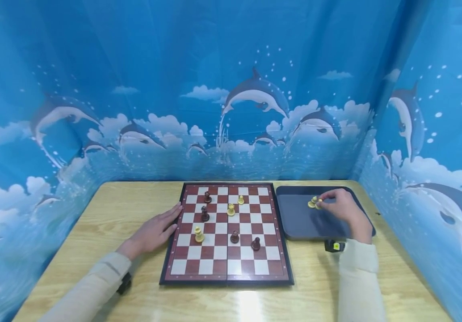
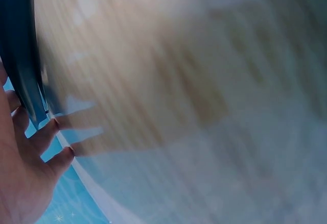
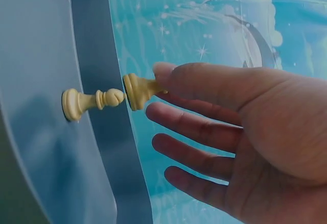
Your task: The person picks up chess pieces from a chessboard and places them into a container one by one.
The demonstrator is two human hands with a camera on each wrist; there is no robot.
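My right hand (image 1: pixel 341 208) is over the dark grey tray (image 1: pixel 295 223). Its thumb and forefinger pinch the top of a cream chess piece (image 3: pixel 139 90), whose head they cover; the other fingers are spread away from it. A cream bishop (image 3: pixel 92 101) stands upright in the tray close beside that piece. On the left, my left hand (image 1: pixel 156 230) lies with fairly straight fingers along the left edge of the chessboard (image 1: pixel 216 252). In the left wrist view, the fingertips (image 2: pixel 64 155) touch the tabletop beside the board's dark rim.
Dark pieces, among them a pawn (image 1: pixel 256 243), stand spread over the board. Cream pieces share it: a rook (image 1: pixel 199 235) at front left, another piece (image 1: pixel 231 209) mid-board and a pawn (image 1: pixel 241 200) behind. A blue dolphin curtain (image 1: pixel 166 89) surrounds the wooden table (image 1: pixel 106 214).
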